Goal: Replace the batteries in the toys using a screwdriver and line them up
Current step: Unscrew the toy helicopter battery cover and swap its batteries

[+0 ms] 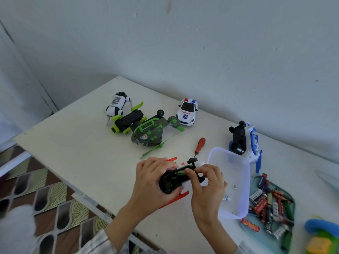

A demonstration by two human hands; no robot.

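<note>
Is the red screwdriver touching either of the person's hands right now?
Apart. The head view shows the red screwdriver lying on the table, with bare tabletop between it and both hands, which hold a black toy.

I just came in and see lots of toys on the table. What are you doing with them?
The person is changing a toy's batteries. The left hand grips a red and black toy turned underside up, and the right hand presses a green battery into its open compartment. The red screwdriver lies on the table. More batteries fill a tray on the right. A police car and other toys wait behind.
</note>
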